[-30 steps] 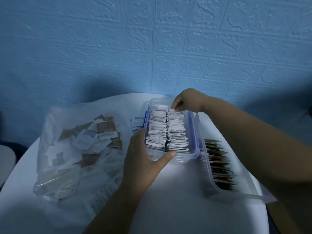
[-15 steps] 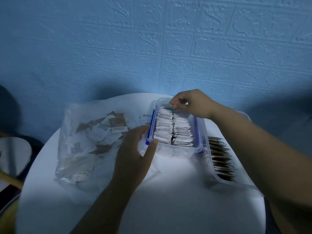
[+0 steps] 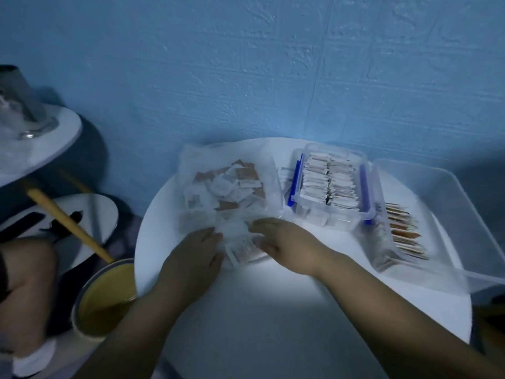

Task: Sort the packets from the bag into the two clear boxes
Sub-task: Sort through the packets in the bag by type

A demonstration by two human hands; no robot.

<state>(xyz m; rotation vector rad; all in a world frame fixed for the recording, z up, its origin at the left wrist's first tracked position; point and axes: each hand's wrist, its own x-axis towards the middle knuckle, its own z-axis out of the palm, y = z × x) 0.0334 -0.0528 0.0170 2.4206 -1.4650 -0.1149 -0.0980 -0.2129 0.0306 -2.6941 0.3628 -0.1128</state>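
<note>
Whole frame is motion-smeared. Print on the packets (image 3: 240, 184) inside the bag (image 3: 191, 220) is unreadable and they can't be counted. Right hand (image 3: 284, 239): fingertips merge with the bag film, so pinch or mere touch cannot be told. Left hand (image 3: 195, 253): fingertips blur at the film's edge. Small clear box (image 3: 336, 222): only the packets' top edges show. Large clear box (image 3: 437, 192): near right corner is cut by the frame edge. Yellow bucket (image 3: 103, 294) is partly hidden behind the table rim (image 3: 139, 242). Metal object (image 3: 19, 105) is cut at the left edge, identity unclear.
</note>
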